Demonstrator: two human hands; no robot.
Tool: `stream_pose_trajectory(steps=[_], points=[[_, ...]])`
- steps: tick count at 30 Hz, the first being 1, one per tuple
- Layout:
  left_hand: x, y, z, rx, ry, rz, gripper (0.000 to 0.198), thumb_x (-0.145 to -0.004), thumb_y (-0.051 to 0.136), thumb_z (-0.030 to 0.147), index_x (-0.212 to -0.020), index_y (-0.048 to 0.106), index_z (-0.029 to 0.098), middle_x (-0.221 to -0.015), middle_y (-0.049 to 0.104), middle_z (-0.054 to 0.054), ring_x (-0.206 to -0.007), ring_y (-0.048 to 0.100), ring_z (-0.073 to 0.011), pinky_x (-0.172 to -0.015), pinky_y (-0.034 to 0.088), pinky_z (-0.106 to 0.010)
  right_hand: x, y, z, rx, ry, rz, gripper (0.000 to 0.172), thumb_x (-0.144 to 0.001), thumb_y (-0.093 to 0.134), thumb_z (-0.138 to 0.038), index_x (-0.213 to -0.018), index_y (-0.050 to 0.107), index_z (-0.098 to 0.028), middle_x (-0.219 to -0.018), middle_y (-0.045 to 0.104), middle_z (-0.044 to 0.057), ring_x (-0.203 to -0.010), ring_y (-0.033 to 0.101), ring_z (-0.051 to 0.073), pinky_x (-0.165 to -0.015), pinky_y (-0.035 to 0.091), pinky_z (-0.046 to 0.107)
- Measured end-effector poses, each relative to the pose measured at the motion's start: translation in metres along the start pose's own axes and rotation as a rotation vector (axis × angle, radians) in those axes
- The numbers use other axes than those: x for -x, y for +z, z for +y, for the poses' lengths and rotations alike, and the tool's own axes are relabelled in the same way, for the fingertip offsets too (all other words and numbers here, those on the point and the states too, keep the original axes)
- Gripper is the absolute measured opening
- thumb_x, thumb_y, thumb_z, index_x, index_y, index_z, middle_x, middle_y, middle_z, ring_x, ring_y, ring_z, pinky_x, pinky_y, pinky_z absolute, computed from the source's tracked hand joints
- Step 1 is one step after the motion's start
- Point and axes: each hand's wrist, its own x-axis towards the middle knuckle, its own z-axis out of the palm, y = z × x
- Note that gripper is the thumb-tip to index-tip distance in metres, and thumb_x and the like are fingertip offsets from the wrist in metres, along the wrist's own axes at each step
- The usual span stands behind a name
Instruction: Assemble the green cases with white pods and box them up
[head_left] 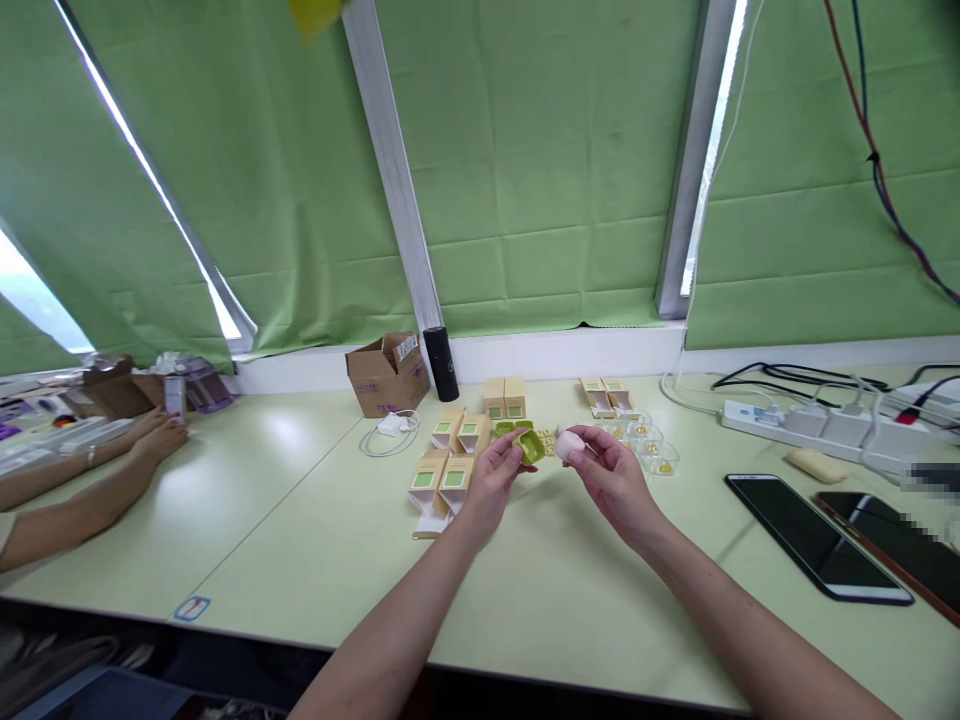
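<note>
My left hand point(495, 478) grips a small hollow green case point(531, 446) with rounded corners, its opening turned towards me. Close to its right, my right hand point(611, 482) pinches a small white rounded piece point(568, 446); its exact kind cannot be made out. The two pieces are held apart above the table. Behind the left hand lie more green cases point(504, 428). Small yellowish pieces point(548, 437) sit on the table between the hands. Left of my left hand stand several open card boxes point(426, 480) with green labels. Clear plastic pieces point(663, 462) with yellow centres lie beyond my right hand.
A cardboard box point(388, 378), a black cylinder point(441, 364) and a white charger point(394, 424) stand towards the back. Phones point(817, 535) and a power strip point(814, 425) with cables lie right. At far left, another person's hands point(161, 435) hold a small box.
</note>
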Motion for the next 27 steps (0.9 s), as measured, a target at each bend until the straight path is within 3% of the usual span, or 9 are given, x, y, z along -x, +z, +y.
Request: stream_pose_trajectory(steps=[8, 14, 19, 27], points=[[0.0, 0.002, 0.0, -0.155, 0.033, -0.011, 0.057, -0.084, 0.082, 0.055, -0.126, 0.072, 0.018, -0.097, 0.073, -0.008, -0.088, 0.066, -0.0189, -0.079, 0.058, -0.032, -0.002, -0.001, 0.002, 0.155, -0.047, 0.01, 0.047, -0.07, 0.091, -0.055, -0.103, 0.077, -0.024, -0.1, 0.075, 0.007, -0.085, 0.065, 0.021, -0.078, 0.055, 0.037], [0.003, 0.007, 0.005, -0.277, 0.057, 0.001, 0.056, -0.083, 0.08, 0.06, -0.119, 0.072, 0.018, -0.108, 0.073, -0.011, -0.089, 0.067, -0.0192, -0.076, 0.058, -0.031, -0.002, -0.001, 0.003, 0.272, -0.04, -0.013, 0.05, -0.073, 0.087, -0.059, -0.106, 0.079, -0.024, -0.095, 0.077, 0.007, -0.082, 0.067, 0.022, -0.079, 0.057, 0.04], [0.003, 0.009, 0.006, -0.404, 0.077, 0.01, 0.059, -0.082, 0.078, 0.066, -0.115, 0.071, 0.017, -0.094, 0.07, -0.008, -0.084, 0.066, -0.0197, -0.073, 0.056, -0.031, -0.002, 0.0, 0.008, 0.281, -0.051, -0.003, 0.05, -0.07, 0.089, -0.061, -0.101, 0.078, -0.023, -0.095, 0.078, 0.008, -0.086, 0.07, 0.024, -0.078, 0.058, 0.039], [0.008, 0.013, 0.011, -0.51, 0.119, 0.028, 0.055, -0.082, 0.079, 0.063, -0.112, 0.072, 0.018, -0.092, 0.069, -0.007, -0.081, 0.063, -0.0189, -0.074, 0.05, -0.03, -0.002, -0.002, 0.015, 0.327, -0.048, -0.012, 0.05, -0.072, 0.086, -0.063, -0.099, 0.076, -0.021, -0.092, 0.079, 0.009, -0.082, 0.071, 0.025, -0.07, 0.058, 0.038]])
